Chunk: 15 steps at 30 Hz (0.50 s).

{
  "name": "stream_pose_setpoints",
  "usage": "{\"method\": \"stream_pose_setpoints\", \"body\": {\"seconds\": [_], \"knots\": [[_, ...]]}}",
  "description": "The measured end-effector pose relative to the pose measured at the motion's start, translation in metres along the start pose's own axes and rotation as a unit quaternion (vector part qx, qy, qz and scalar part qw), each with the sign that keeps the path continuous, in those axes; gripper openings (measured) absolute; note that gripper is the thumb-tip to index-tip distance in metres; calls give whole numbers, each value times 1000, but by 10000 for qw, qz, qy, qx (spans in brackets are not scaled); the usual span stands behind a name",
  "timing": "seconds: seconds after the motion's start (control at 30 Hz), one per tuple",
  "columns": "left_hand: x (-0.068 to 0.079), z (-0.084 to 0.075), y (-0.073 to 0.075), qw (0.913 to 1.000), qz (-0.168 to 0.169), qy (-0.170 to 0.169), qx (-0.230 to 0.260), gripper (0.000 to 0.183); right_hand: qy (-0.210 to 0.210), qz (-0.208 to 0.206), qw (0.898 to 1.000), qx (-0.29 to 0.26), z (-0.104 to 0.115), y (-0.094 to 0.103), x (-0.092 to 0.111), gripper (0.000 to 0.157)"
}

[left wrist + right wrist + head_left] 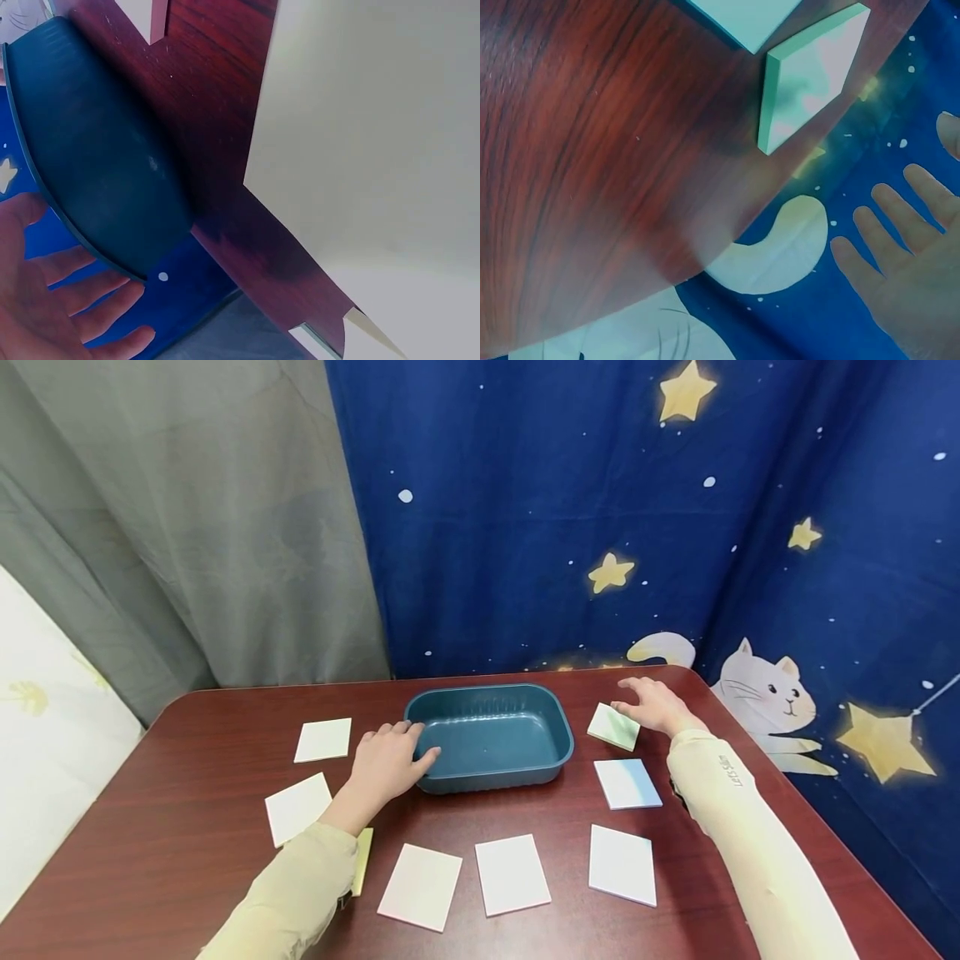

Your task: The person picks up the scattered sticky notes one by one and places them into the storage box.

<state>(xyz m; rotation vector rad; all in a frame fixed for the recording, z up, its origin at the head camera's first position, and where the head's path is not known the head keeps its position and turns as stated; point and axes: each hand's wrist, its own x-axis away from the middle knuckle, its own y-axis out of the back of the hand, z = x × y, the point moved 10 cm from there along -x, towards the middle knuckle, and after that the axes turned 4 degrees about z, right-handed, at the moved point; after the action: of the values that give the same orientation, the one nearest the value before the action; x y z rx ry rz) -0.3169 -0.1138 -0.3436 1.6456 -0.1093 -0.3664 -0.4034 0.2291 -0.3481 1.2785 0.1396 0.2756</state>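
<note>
A dark teal plastic basin stands at the middle of the table's far half. Beside its left end is my left hand, fingers spread and thumb over the rim; whether it touches the rim I cannot tell. In the left wrist view the basin's outer wall shows, with those fingers relaxed. My right hand hovers by the pale green sticky-note pad at the far right, holding nothing. In the right wrist view its fingers are extended, apart from the green pad.
Several pads lie around the basin: a pale blue one, a whitish one, two pinkish ones in front. Left are two pale ones and a yellow pad partly under the left sleeve. Curtains hang behind the table.
</note>
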Motion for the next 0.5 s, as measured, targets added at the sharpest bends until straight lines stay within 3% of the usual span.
{"method": "stream_pose_setpoints", "body": {"seconds": [0.5], "knots": [[1,-2,2,10000,-3,6,-68,52,-71,152,9999,-32,-12,-31,-7,54]]}}
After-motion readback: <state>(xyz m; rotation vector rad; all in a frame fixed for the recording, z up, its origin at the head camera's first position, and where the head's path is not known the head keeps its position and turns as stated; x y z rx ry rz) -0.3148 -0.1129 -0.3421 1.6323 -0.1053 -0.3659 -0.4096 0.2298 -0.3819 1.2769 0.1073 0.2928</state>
